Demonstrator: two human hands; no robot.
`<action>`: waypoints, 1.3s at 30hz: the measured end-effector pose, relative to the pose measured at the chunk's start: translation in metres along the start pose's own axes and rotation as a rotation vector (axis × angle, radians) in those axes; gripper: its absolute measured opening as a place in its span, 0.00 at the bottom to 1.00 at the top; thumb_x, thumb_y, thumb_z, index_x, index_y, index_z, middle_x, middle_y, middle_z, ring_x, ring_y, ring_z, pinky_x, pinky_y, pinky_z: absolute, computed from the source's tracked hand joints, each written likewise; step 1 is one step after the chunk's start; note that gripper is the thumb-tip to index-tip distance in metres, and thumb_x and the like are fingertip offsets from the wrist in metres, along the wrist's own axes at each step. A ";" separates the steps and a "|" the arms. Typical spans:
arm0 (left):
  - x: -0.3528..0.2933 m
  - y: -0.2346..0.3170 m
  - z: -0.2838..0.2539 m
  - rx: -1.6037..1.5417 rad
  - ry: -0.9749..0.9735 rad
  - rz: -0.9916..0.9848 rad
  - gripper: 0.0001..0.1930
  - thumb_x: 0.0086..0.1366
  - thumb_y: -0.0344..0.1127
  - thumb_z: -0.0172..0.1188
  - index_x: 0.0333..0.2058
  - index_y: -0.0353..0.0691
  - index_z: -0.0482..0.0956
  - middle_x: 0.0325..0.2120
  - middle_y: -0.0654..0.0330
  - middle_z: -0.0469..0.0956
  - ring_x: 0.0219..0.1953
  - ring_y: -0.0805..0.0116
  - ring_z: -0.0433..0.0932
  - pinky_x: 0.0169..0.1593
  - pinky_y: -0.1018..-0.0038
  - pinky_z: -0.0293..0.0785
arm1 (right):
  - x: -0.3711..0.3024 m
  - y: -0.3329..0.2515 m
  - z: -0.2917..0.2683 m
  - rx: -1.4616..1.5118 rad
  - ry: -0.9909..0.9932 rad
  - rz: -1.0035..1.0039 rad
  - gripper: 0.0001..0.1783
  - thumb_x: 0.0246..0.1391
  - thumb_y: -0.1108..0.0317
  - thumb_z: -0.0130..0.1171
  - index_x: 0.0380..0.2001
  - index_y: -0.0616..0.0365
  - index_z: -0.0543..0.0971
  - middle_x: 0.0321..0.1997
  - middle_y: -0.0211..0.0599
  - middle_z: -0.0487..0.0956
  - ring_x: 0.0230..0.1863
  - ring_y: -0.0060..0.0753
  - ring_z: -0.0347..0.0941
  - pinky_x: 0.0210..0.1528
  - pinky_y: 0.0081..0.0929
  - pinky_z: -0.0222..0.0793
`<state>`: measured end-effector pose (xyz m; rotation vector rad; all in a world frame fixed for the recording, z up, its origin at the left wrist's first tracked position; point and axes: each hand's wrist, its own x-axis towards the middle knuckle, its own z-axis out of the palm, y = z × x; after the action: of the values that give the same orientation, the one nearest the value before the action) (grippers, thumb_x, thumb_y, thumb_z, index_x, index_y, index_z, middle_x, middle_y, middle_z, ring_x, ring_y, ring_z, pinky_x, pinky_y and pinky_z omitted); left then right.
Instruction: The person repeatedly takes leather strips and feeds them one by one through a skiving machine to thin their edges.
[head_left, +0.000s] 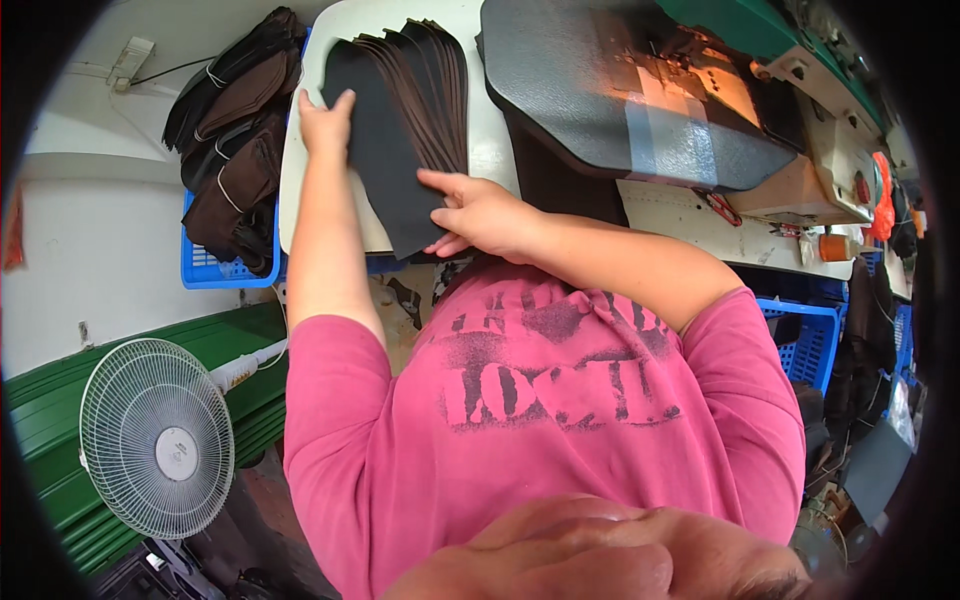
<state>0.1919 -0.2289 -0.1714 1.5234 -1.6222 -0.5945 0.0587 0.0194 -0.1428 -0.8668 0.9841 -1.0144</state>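
Observation:
A flat black cut panel [385, 165], of fabric or leather, lies lengthwise in front of me on a white tabletop [490, 140]. Its near end reaches the table's front edge. At its upper left edge is my left hand [325, 125], open, with thumb and forefinger spread apart. My right hand [485, 215] touches the panel's lower right edge, fingers stretched out and apart; part of the contact is hidden. A fanned stack of dark brown and black panels [440, 90] lies just right of the single panel, partly under it.
Bundles of tied dark pieces [240, 150] fill a blue crate [215, 270] at left. A sewing machine [800, 150] and a dark padded board [570, 90] stand at right. A white fan [157, 440] is at lower left. Another blue crate [805, 335] sits below the table.

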 end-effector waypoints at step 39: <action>-0.249 0.140 -0.015 0.271 -0.733 1.134 0.18 0.46 0.38 0.70 0.37 0.38 0.82 0.38 0.57 0.81 0.39 0.57 0.81 0.44 0.67 0.79 | -0.150 -0.001 -0.111 -1.678 0.183 -0.672 0.10 0.43 0.69 0.57 0.31 0.61 0.78 0.46 0.39 0.78 0.46 0.45 0.74 0.48 0.36 0.72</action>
<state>0.1068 0.0374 -0.1116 0.2912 -2.8241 -0.2674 -0.0770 0.1468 -0.1406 -2.6322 1.7275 -0.5972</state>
